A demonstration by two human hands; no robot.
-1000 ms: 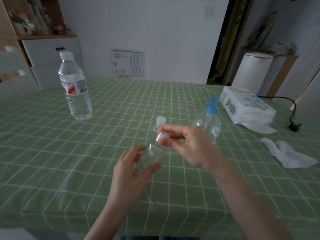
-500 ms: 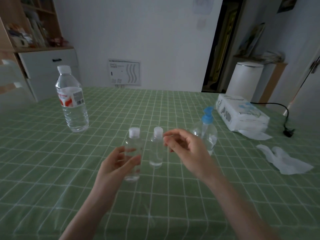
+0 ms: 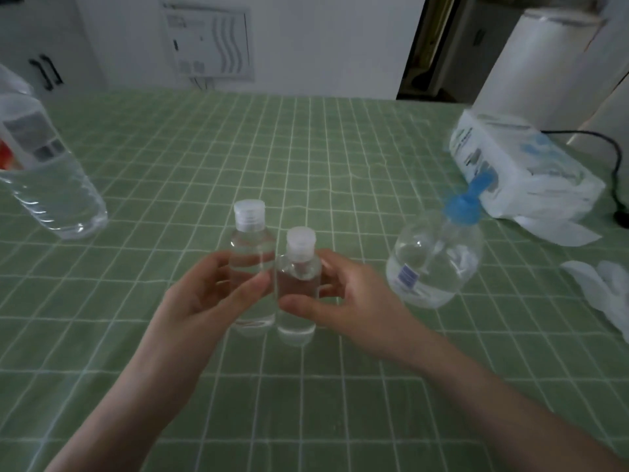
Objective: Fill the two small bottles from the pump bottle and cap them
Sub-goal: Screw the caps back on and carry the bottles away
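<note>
Near the left edge of the green checked table stands a large water bottle with a red and grey label. Toward the middle, closer to the near edge, the left hand curls round the taller small bottle, thumb in front and fingers behind. This bottle is upright, wears a white cap and holds clear liquid. Touching its right side is the shorter small bottle, also capped and holding clear liquid, gripped by the right hand with its thumb across the front. To the right and apart from the hands stands the round pump bottle with its blue pump head. Behind it, near the right edge, lies a white tissue pack, and a crumpled tissue lies at that edge.
</note>
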